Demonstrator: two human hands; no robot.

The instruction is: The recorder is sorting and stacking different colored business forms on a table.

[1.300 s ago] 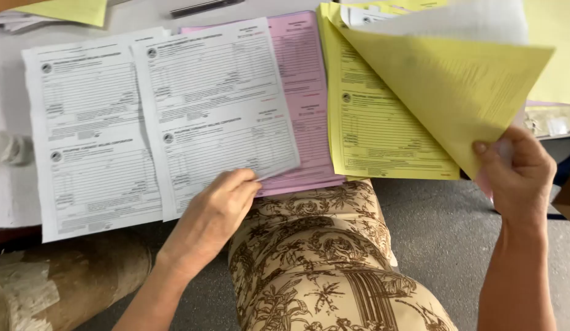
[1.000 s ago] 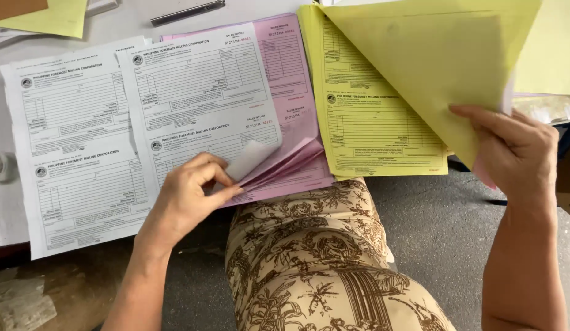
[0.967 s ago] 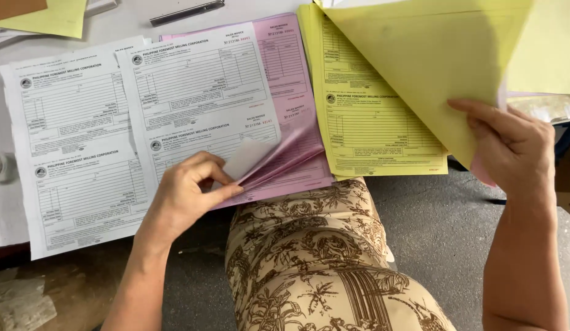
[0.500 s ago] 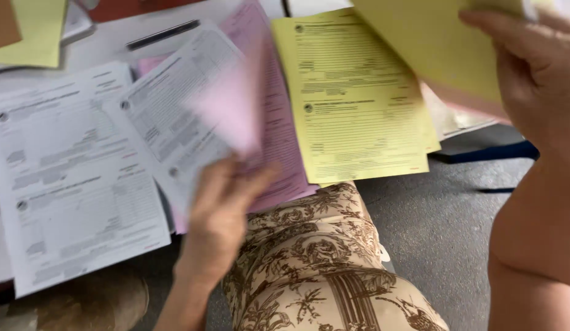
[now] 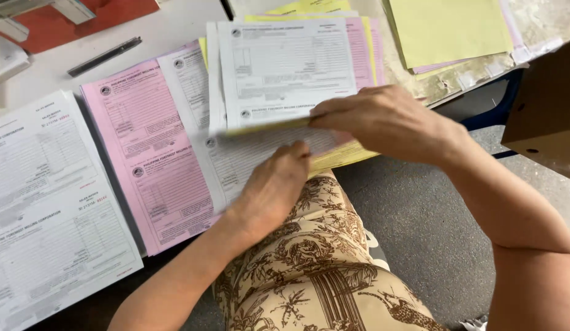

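A: Nearest us, the left hand (image 5: pixel 274 187) lies flat, fingers spread on the white form sheet (image 5: pixel 260 156).

B: At two o'clock, the right hand (image 5: pixel 383 119) pinches that sheet's edge. We judge it light, limp, easily creased, best held at a corner. Farther, at ten o'clock, the pink forms (image 5: pixel 147 147) lie on the counter (image 5: pixel 168 24).
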